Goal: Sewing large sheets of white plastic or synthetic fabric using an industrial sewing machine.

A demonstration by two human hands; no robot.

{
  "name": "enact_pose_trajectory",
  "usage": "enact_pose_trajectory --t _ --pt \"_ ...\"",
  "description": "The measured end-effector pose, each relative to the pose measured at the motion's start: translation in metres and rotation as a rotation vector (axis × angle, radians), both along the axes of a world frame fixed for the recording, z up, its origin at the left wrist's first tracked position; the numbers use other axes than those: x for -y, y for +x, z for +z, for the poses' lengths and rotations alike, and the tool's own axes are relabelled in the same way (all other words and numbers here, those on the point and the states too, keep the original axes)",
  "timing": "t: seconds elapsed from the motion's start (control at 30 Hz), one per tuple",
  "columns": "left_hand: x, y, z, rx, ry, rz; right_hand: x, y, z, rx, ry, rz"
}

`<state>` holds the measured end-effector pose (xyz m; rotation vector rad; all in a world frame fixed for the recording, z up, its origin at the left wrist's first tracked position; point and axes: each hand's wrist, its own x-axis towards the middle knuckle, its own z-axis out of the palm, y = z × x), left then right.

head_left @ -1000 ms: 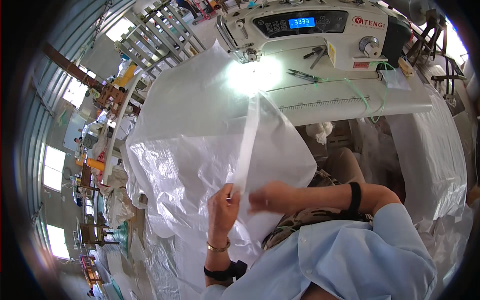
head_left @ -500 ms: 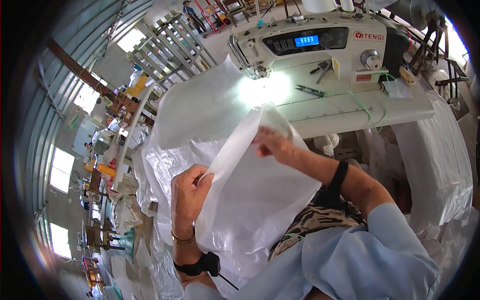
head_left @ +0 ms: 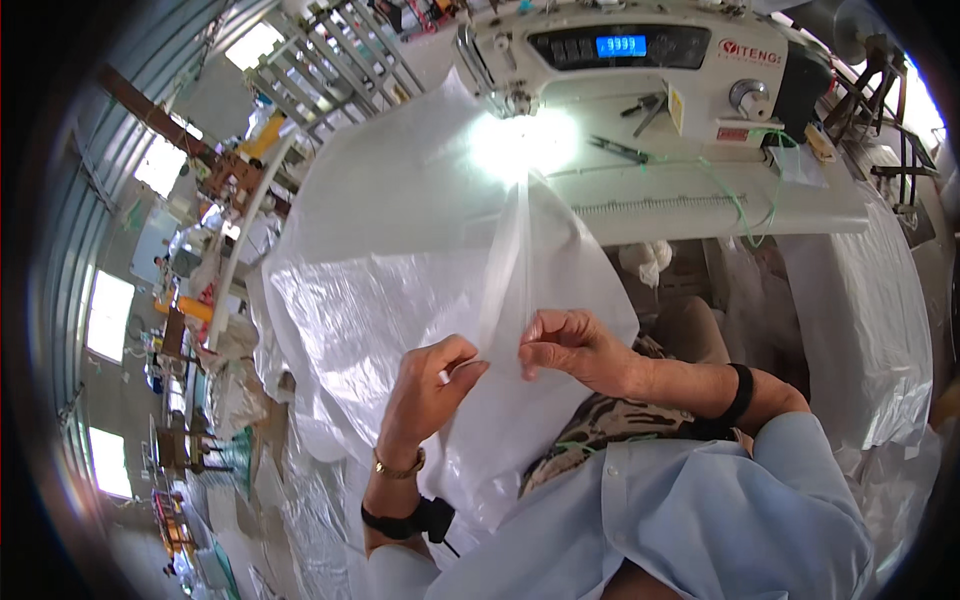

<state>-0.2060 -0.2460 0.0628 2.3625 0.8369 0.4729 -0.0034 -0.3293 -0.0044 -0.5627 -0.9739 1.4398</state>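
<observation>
A large sheet of thin, translucent white plastic (head_left: 380, 310) drapes from the sewing machine (head_left: 690, 110) down over my lap. Its folded edge runs up to the brightly lit needle area. Lower down on this fold, my left hand (head_left: 425, 390) pinches the sheet between thumb and fingers. Just to the right, at nearly the same height, my right hand (head_left: 580, 352) has thumb and forefinger closed on the fold's other side. A small gap separates the two hands. Glare hides the needle and presser foot.
Black thread snips (head_left: 620, 150) and a loose green thread (head_left: 735, 205) lie on the machine bed, near a ruler strip (head_left: 660, 204). More plastic sheeting (head_left: 860, 320) hangs at the right. Behind the machine at left stands a grey metal rack (head_left: 340, 65).
My right hand has come down and toward me, from higher on the sheet to beside my left hand. The left hand has shifted slightly right, and the fold now hangs straighter below the needle area.
</observation>
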Motion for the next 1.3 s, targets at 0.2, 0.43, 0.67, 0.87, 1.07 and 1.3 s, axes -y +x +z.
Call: enact_pose_trajectory --t 0.2,0.43,0.67,0.87,1.07,1.3 --pt "0.023 0.008 -0.103 0.103 -0.283 0.08 0.019 0.009 -0.035 0.727 -0.159 0.129" --pt "0.047 0.028 -0.118 0.287 -0.276 0.165 0.03 -0.001 -0.038 1.201 0.352 -0.249" --pt "0.045 0.021 -0.113 0.257 -0.293 0.181 0.024 -0.009 -0.036 1.408 0.441 -0.006" --pt "0.04 0.016 -0.123 0.379 -0.505 0.159 0.021 -0.014 -0.033 1.308 0.598 -0.006" --pt "0.038 0.018 -0.122 0.436 -0.59 0.151 0.02 -0.019 -0.038 1.549 0.692 -0.004" --pt "0.041 0.027 -0.12 0.531 -0.636 0.272 0.02 -0.011 -0.041 1.513 0.916 -0.102"
